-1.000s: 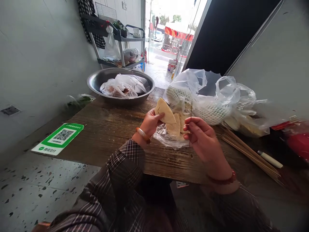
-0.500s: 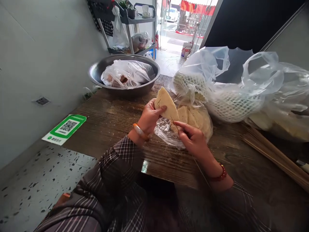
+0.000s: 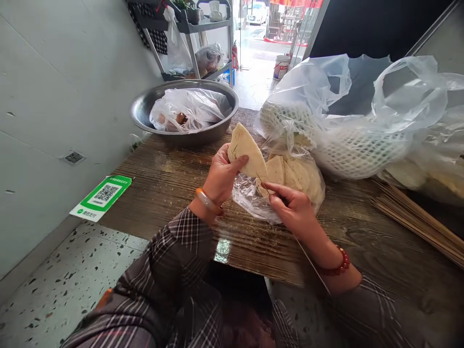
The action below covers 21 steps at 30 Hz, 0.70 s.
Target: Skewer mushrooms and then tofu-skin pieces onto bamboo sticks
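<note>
Ridged, glossy wood is seen in the table. The basin is formed of smooth, shiny metal, the carrier bag of thin, glossy plastic, the sticks of matt wood. A matt, cracked surface is shown by the folded sheet.

Head view, forward and down, hands near

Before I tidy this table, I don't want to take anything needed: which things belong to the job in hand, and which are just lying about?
In the job:
pale sheet in the left hand
thin stick in the right hand
overlapping sheets
probably the stick bundle

Seemingly lying about:
QR card
metal bowl
plastic bags with netting
</note>
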Motion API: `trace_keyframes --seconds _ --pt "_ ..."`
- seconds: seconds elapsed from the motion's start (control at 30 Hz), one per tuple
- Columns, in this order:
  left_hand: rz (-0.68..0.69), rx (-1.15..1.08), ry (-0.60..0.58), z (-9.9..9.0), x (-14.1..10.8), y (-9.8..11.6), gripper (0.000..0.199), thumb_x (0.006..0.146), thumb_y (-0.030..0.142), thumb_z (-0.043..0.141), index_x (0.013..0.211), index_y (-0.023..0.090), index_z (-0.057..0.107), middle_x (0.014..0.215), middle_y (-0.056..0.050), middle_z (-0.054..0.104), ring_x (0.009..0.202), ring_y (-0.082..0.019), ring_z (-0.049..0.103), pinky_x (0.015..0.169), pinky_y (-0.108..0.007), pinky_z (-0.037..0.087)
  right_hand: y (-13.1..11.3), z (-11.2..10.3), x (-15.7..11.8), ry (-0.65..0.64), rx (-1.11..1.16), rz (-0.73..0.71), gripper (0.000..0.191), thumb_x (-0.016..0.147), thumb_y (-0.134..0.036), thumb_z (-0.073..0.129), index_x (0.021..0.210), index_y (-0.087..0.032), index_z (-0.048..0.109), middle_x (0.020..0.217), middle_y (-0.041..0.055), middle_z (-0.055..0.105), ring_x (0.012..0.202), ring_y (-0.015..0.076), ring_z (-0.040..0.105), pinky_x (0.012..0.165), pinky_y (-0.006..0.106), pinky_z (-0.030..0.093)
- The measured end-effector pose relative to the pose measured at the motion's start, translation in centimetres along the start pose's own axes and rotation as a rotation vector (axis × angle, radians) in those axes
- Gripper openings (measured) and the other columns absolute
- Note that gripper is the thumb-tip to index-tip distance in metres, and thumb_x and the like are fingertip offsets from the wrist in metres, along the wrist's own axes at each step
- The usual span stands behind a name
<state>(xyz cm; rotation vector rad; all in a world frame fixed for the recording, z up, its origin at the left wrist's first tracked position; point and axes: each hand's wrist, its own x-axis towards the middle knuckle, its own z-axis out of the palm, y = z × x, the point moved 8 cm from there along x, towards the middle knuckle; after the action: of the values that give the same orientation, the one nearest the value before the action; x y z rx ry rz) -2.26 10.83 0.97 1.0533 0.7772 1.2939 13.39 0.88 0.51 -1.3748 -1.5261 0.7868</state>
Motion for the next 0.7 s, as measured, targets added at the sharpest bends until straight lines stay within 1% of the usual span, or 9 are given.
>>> trace_keyframes --seconds 0.1,0.23,0.47,0.57,0.7 --pt "0.020 0.018 0.002 0.06 -0.20 0.31 0.036 0.071 0.026 0.078 0.099 0.020 0.056 0.096 -0.002 0.065 0.089 -0.015 0.063 0.082 -0.029 0.052 0.22 0.07 -0.05 0.000 0.007 0.007 0.038 0.085 -0.028 0.055 0.113 -0.014 0.078 0.074 0.0035 0.073 0.058 0.0127 0.053 0.056 0.026 0.044" --pt "0.036 0.030 -0.002 0.20 -0.39 0.51 0.035 0.072 0.026 0.078 0.099 0.021 0.057 0.096 -0.002 0.065 0.089 -0.016 0.064 0.082 -0.030 0.052 0.41 0.08 -0.08 0.009 0.023 0.018 0.038 0.085 -0.028 0.056 0.112 -0.013 0.078 0.072 0.0025 0.071 0.056 0.0122 0.051 0.054 0.026 0.043" --pt "0.066 0.021 -0.004 0.43 -0.63 0.70 0.035 0.070 0.024 0.079 0.098 0.021 0.059 0.091 0.001 0.064 0.081 -0.013 0.060 0.076 -0.026 0.051 0.55 -0.10 0.16 0.027 0.039 0.049 0.036 0.083 -0.031 0.057 0.105 -0.011 0.079 0.061 -0.0013 0.060 0.052 0.0102 0.046 0.052 0.025 0.040" --pt "0.073 0.057 -0.002 0.49 -0.68 0.72 0.036 0.069 0.027 0.080 0.098 0.022 0.059 0.089 0.001 0.063 0.080 -0.014 0.060 0.074 -0.026 0.050 0.65 -0.22 0.19 0.034 0.027 0.065 0.034 0.083 -0.031 0.059 0.102 -0.011 0.079 0.062 -0.0010 0.061 0.052 0.0101 0.047 0.052 0.025 0.039" --pt "0.081 0.089 -0.031 0.83 -0.75 0.76 0.039 0.069 0.029 0.082 0.100 0.021 0.060 0.088 0.000 0.064 0.079 -0.014 0.059 0.074 -0.026 0.050 0.92 -0.30 0.25 0.049 0.013 0.077 0.032 0.082 -0.032 0.060 0.100 -0.012 0.078 0.062 -0.0006 0.063 0.052 0.0106 0.049 0.051 0.025 0.039"
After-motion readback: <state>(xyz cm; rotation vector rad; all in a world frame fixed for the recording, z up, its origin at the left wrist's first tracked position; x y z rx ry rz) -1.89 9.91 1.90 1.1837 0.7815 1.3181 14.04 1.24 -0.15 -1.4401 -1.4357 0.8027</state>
